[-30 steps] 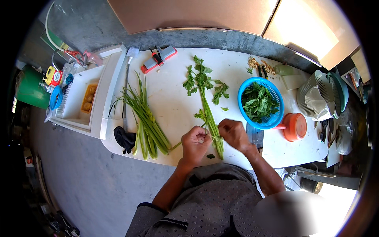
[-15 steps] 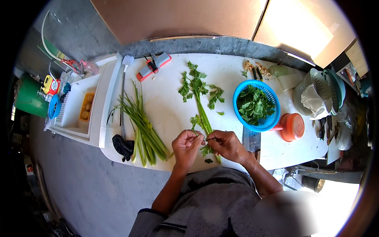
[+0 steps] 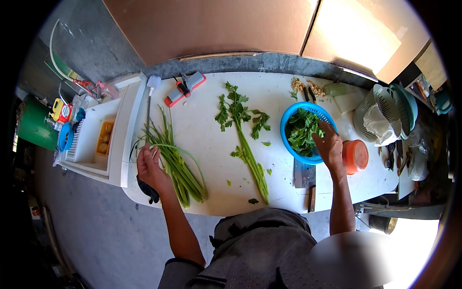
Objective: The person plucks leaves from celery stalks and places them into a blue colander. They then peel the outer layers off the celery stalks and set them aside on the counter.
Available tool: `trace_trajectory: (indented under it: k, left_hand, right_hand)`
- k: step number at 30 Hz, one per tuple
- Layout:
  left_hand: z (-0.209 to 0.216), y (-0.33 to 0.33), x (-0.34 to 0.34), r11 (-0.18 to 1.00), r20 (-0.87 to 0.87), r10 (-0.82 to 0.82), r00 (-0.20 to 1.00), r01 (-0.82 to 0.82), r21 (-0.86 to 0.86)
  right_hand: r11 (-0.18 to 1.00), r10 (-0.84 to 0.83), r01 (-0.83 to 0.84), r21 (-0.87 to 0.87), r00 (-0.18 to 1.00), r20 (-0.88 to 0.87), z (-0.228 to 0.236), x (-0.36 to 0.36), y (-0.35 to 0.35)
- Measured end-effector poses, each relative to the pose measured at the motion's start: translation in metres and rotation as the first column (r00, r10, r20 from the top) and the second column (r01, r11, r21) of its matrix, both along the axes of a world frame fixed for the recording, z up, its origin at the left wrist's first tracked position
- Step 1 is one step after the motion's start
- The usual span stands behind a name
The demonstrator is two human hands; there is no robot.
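Note:
My left hand (image 3: 153, 167) is over the pile of bare celery stalks (image 3: 179, 166) at the left of the table, fingers pinched on a thin celery stalk that arches over the pile. My right hand (image 3: 331, 148) reaches over the right rim of the blue basket (image 3: 308, 103), beside the celery leaves (image 3: 301, 132) heaped in it; its thumb and fingers look apart, with nothing plainly held. Between my hands lies a leafy bunch of celery (image 3: 244, 139), leaves pointing away from me. A few torn leaf bits are scattered around it.
A cleaver (image 3: 305, 176) lies partly under the basket, wooden handle toward me. An orange-red pot (image 3: 356, 156) stands right of the basket. Beyond are a pale strainer (image 3: 375, 113) and teal bowls (image 3: 404, 111). A white sink (image 3: 98, 159) adjoins the left end.
My hands have parted from the middle of the table: the left went to the stalk pile with a thin stalk, the right to the basket. The leafy celery bunch stays on the table.

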State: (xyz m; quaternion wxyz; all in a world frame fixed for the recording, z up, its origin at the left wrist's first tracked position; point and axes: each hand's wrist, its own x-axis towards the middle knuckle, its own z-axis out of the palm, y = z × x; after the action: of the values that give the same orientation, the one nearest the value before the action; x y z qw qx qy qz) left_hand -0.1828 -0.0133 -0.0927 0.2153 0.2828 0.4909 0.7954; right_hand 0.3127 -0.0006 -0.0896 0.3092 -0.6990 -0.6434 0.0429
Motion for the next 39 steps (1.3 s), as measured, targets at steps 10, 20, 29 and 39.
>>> trace_trajectory:
  k: [10,20,29,39]
  left_hand:
    - [-0.131,0.002,0.097,0.546,0.235,-0.654,0.719,0.664,-0.511]
    - [-0.166,-0.016,0.159,0.275,0.441,-0.717,0.54,0.8,-0.533]
    - [-0.139,-0.006,0.171,0.434,0.437,-0.641,0.631,0.767,-0.472]
    - [-0.06,-0.007,0.168,0.491,0.425,-0.745,0.515,0.854,-0.173]
  right_hand:
    - [0.765,0.305,-0.356,-0.537,0.934,-0.185,-0.104,-0.123,-0.067]
    - [0.74,0.242,-0.359,-0.569,0.931,-0.273,-0.126,-0.133,-0.064]
    - [0.689,0.24,-0.62,-0.376,0.684,-0.689,-0.062,-0.131,-0.068]
    - [0.717,0.294,-0.642,-0.272,0.632,-0.717,-0.053,-0.139,-0.07]
